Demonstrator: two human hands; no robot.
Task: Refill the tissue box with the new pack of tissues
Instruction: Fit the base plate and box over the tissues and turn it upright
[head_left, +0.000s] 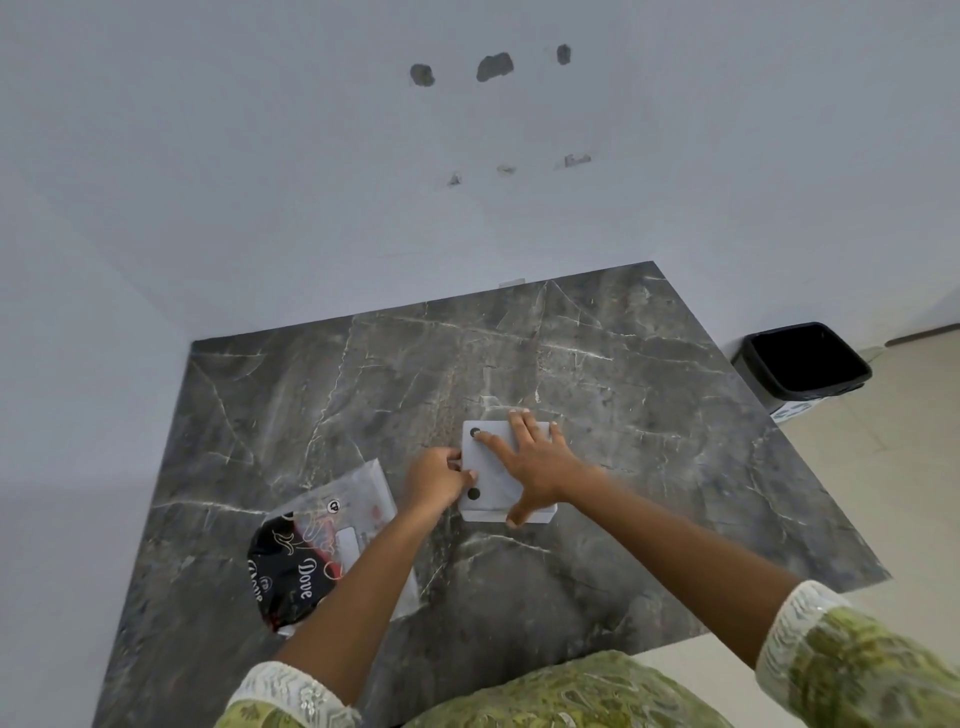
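Over on the left we've got the pack (324, 545) lying flat on the counter (597, 364), a clear wrapper with black and red print, tissues showing white through it, our left forearm crossing over its right edge. Moving along, our left hand (435, 478) is curled, fingertips pinching the left edge of the box (493, 467). The box sits near the middle of the counter, just right of the pack and apart from it. It's a white, flat-topped block, with two dark round spots along its left side. Our right hand (537, 462) lies spread on top of it, fingers fanned out, the thumb hooked over the near edge. What's inside the box we can't tell. The counter is dark grey marble with pale veins, set against a plain white wall (260, 182) with a few patchy holes up high. Far right, on the light floor (893, 467), stands a black bin (802, 364); its inside reads only as dark.
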